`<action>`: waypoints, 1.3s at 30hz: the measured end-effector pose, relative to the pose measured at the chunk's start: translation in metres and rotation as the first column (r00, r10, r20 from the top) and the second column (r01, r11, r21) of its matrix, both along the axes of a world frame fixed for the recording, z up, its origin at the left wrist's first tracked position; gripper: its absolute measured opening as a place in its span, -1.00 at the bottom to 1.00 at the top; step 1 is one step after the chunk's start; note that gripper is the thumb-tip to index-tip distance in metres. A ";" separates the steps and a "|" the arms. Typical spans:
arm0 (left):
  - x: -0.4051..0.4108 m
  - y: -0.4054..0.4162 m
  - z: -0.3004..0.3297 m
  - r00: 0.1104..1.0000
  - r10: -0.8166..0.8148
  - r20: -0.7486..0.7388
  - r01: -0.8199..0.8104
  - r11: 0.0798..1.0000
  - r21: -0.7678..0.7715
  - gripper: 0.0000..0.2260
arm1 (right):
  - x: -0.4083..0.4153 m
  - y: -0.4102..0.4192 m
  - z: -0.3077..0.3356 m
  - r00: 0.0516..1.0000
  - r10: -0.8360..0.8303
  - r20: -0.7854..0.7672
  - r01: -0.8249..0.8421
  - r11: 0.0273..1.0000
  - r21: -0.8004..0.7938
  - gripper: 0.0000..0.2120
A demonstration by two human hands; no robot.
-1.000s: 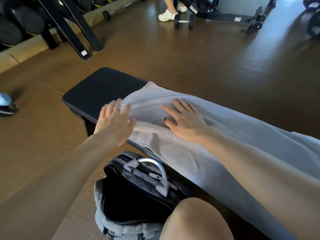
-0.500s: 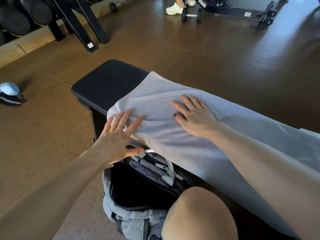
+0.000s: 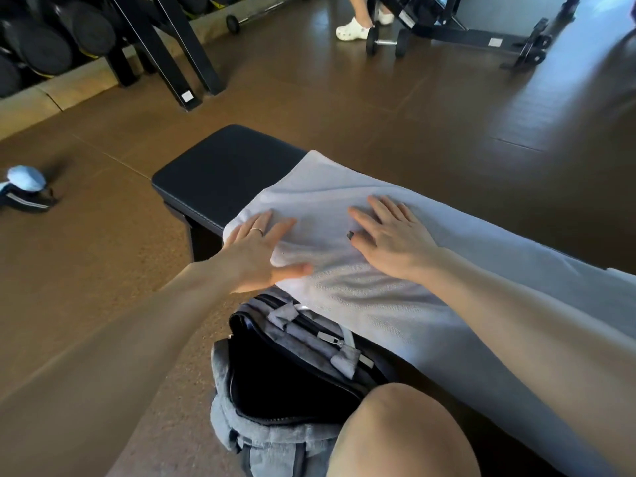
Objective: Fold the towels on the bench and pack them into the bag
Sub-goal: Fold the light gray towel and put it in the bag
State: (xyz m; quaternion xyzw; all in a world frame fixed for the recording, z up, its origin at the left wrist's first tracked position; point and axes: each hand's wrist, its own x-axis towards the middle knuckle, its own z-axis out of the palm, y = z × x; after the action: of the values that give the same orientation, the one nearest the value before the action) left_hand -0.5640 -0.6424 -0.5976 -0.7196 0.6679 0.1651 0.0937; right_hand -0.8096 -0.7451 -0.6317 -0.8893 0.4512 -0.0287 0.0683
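Note:
A long pale grey towel [image 3: 361, 297] lies lengthwise on the black padded bench [image 3: 220, 170], its near side hanging over the bench's front edge. My left hand [image 3: 256, 251] lies flat on the towel's left end with fingers spread and the thumb stretched along the cloth. My right hand [image 3: 389, 235] presses flat on the towel a little to the right, fingers straight. A grey backpack [image 3: 275, 438] stands on the floor below the bench, unzipped, its dark inside showing, beside my knee [image 3: 406, 432].
A shoe [image 3: 24, 191] lies on the brown floor at the left. Black rack legs [image 3: 165, 53] and weight plates stand at the back left. A dumbbell [image 3: 385, 43], a person's white clog [image 3: 354, 29] and a machine base are at the back.
My left hand slid from the towel's left edge down toward the front corner and then back onto the cloth, flattening it. My right hand stayed pressed in place.

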 end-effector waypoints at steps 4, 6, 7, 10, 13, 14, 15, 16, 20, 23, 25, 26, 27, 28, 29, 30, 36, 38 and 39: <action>0.004 -0.033 -0.003 0.999 0.028 -0.046 -0.032 0.996 -0.080 -0.23 | 0.026 -0.015 0.018 0.995 0.020 0.100 -0.016 0.999 -0.049 -0.49; 0.006 -0.043 -0.013 0.999 0.043 0.003 -0.042 0.997 -0.058 -0.26 | 0.042 -0.025 0.021 0.994 0.040 0.097 -0.039 0.999 -0.016 -0.48; 0.006 -0.045 -0.019 0.999 0.042 0.034 -0.040 0.997 -0.064 -0.26 | 0.051 -0.032 0.021 0.995 0.048 0.090 -0.047 0.999 -0.013 -0.48; 0.006 -0.046 -0.030 0.998 0.027 0.064 -0.019 0.992 -0.128 -0.24 | 0.079 -0.058 0.014 0.994 0.072 0.079 -0.074 0.997 0.027 -0.48; 0.010 -0.045 -0.035 0.999 0.026 0.033 -0.019 0.980 -0.197 -0.23 | 0.103 -0.084 -0.001 0.996 0.076 0.045 -0.078 0.996 0.046 -0.56; 0.011 -0.046 -0.038 0.999 0.024 0.030 -0.016 0.974 -0.227 -0.21 | 0.108 -0.092 -0.005 0.997 0.075 0.026 -0.075 0.997 0.033 -0.58; 0.012 -0.047 -0.041 0.999 0.025 0.024 -0.018 0.968 -0.252 -0.20 | 0.113 -0.100 -0.009 0.997 0.074 0.013 -0.074 0.997 0.021 -0.58; 0.013 -0.049 -0.043 0.999 0.035 0.018 -0.030 0.964 -0.264 -0.19 | 0.117 -0.106 -0.011 0.997 0.074 0.010 -0.075 0.997 0.014 -0.57; 0.018 -0.065 -0.043 0.995 0.096 0.001 -0.093 0.963 -0.253 -0.20 | 0.126 -0.126 -0.012 0.995 0.094 0.043 -0.096 0.994 0.045 -0.54; 0.024 -0.074 -0.040 0.996 0.093 0.016 -0.087 0.968 -0.235 -0.22 | 0.124 -0.132 -0.009 0.995 0.094 0.026 -0.096 0.991 0.092 -0.54; 0.026 -0.076 -0.039 0.996 0.087 0.021 -0.080 0.967 -0.242 -0.22 | 0.121 -0.135 -0.005 0.995 0.100 0.023 -0.102 0.988 0.118 -0.54; 0.027 -0.076 -0.039 0.996 0.087 0.017 -0.080 0.965 -0.249 -0.20 | 0.121 -0.137 -0.003 0.994 0.102 0.026 -0.104 0.986 0.132 -0.53; 0.027 -0.076 -0.040 0.996 0.086 0.016 -0.079 0.963 -0.257 -0.19 | 0.124 -0.140 -0.001 0.995 0.098 0.029 -0.101 0.984 0.149 -0.52; 0.027 -0.076 -0.041 0.996 0.085 0.019 -0.077 0.962 -0.262 -0.17 | 0.128 -0.143 0.001 0.996 0.085 0.031 -0.088 0.982 0.165 -0.51; 0.026 -0.076 -0.042 0.996 0.086 0.023 -0.077 0.961 -0.265 -0.16 | 0.133 -0.145 0.002 0.998 0.061 0.033 -0.066 0.982 0.178 -0.50; 0.026 -0.076 -0.043 0.995 0.092 0.026 -0.082 0.961 -0.265 -0.15 | 0.141 -0.147 0.003 0.999 0.035 0.039 -0.042 0.982 0.183 -0.50; 0.025 -0.076 -0.045 0.995 0.100 0.022 -0.089 0.952 -0.294 -0.19 | 0.162 -0.152 0.001 1.000 0.005 0.021 -0.008 0.985 0.173 -0.49; 0.026 -0.076 -0.045 0.994 0.104 0.017 -0.094 0.952 -0.292 -0.18 | 0.156 -0.155 0.007 1.000 0.009 0.008 -0.010 0.986 0.166 -0.43; 0.026 -0.076 -0.045 0.994 0.105 0.019 -0.095 0.953 -0.286 -0.18 | 0.150 -0.153 0.009 1.000 0.001 0.030 -0.005 0.992 0.127 -0.41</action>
State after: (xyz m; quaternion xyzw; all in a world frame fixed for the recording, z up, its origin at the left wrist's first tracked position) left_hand -0.5377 -0.7181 -0.6424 -0.7612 0.6457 0.0595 -0.0083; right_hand -0.6592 -0.8979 -0.6223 -0.8832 0.4499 -0.0132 0.1318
